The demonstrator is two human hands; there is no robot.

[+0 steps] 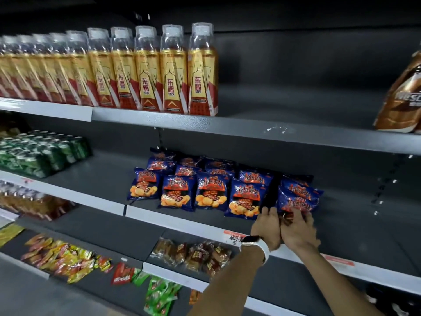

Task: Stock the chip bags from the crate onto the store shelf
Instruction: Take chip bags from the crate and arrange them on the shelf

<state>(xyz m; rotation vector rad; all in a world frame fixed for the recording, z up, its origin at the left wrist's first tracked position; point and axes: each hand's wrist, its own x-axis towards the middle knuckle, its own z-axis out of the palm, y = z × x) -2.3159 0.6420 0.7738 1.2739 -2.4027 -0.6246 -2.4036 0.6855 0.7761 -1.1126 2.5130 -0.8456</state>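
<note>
Gold bottles [175,74] read 东鹏; brown bag [401,96] shows "WESC".

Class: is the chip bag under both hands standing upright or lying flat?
Upright, leaning back: the chip bag stands on the shelf, gripped by left hand and right hand.

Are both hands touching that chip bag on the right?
Touching. In the head view the left hand and right hand sit at the bottom of the rightmost chip bag, with right fingers curled over its lower edge.
</note>
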